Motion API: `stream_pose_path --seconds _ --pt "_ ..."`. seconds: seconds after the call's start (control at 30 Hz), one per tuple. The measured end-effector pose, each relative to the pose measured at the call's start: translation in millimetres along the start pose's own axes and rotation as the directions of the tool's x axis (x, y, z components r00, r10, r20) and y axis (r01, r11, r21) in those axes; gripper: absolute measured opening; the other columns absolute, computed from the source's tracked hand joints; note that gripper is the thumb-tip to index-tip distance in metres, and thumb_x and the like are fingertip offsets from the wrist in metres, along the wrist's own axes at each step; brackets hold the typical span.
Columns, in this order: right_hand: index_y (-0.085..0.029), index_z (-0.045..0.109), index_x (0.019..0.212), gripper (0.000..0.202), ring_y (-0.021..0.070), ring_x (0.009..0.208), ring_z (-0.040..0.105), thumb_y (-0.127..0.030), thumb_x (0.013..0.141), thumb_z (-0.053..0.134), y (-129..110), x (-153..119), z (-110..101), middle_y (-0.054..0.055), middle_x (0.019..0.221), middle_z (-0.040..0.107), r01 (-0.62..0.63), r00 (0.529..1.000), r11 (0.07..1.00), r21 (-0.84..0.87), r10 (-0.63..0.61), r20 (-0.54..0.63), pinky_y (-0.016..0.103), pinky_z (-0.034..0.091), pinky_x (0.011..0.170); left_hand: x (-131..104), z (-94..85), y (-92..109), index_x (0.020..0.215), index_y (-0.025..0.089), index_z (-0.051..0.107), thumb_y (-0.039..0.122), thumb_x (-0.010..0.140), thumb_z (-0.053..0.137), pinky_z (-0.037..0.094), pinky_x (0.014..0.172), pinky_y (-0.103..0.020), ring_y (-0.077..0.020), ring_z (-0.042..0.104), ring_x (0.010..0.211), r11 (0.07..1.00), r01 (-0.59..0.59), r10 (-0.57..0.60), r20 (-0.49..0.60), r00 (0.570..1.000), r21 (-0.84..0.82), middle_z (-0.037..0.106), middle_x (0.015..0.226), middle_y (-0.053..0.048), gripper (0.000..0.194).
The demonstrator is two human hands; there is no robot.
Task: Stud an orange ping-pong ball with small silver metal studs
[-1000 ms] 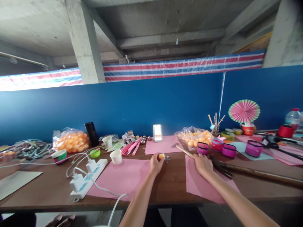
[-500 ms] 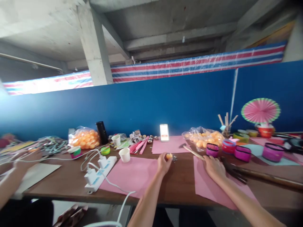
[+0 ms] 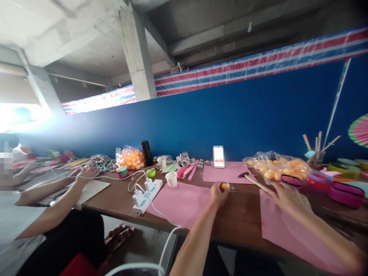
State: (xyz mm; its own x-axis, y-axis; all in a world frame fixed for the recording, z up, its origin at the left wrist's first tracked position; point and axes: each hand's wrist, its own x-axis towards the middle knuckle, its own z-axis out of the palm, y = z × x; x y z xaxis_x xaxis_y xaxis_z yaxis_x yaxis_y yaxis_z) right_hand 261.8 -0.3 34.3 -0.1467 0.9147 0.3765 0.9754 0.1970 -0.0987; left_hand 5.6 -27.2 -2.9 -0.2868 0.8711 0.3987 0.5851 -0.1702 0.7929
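So, 12 o'clock being toward the blue wall (image 3: 184,122): way off at 9 from the person's left hand (image 3: 219,195), a co-worker's hand (image 3: 89,172) is near a pale sheet (image 3: 97,188). Around 10 there's a clear bag of orange balls (image 3: 130,158) with a black cylinder (image 3: 146,153) just beside it. Closer in at 9, the white power strip (image 3: 156,187) has plugs in it, next to a pink sheet (image 3: 184,203); a paper cup (image 3: 171,179) stands at that sheet's 11.

Left hand's fingers are curled in, pinching an orange ball (image 3: 225,186), with some silvery bits (image 3: 232,188) right by it at 3. Then the hammer (image 3: 260,184): head at 2 from the left hand, wooden handle slanting toward 4 to the right hand (image 3: 289,197). That one's palm down, fingers fairly stretched, touching the handle's end; honestly can't tell if it's gripping. Second bag of orange balls (image 3: 276,168) at its 11, purple band (image 3: 346,194) at its 3.
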Motion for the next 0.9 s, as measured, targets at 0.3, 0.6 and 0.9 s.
stream_pose_path --seconds 0.3,0.6,0.9 --pt "-0.014 0.05 0.11 0.036 0.0252 0.108 0.046 -0.028 0.078 0.044 -86 7 14 0.012 0.113 0.053 0.283 0.959 0.929 0.24 -0.277 -0.061 0.036 0.036 0.09 -4 -3.0 5 0.094 0.019 0.06 0.028 0.065 0.059 0.046 0.07 -0.026 -0.0135 0.055 0.073 1.0 -0.005 0.005 -0.004 1.0 0.01 0.062 0.086 -0.003 0.03" --pt "-0.014 0.053 0.105 0.032 0.028 0.095 0.054 -0.025 0.076 0.045 -112 12 67 0.014 0.105 0.057 0.327 0.934 0.917 0.228 -0.35 0.067 0.037 0.042 0.08 -1 4.5 -5 0.096 0.021 0.059 0.038 0.066 0.057 0.044 0.075 -0.03 -0.0191 0.055 0.083 0.998 0.036 -0.036 -0.004 0.999 0.055 0.062 0.093 -0.006 0.035" --pt "-0.015 0.058 0.102 0.031 0.0236 0.098 0.055 -0.01 0.079 0.037 -101 16 73 0.016 0.104 0.059 0.273 0.955 0.942 0.195 -0.289 0.059 0.032 0.039 0.082 -2 -0.2 0 0.095 0.021 0.059 0.038 0.067 0.057 0.044 0.075 -0.029 -0.019 0.055 0.083 0.998 0.019 -0.021 0.029 0.999 0.067 0.062 0.092 -0.005 0.033"
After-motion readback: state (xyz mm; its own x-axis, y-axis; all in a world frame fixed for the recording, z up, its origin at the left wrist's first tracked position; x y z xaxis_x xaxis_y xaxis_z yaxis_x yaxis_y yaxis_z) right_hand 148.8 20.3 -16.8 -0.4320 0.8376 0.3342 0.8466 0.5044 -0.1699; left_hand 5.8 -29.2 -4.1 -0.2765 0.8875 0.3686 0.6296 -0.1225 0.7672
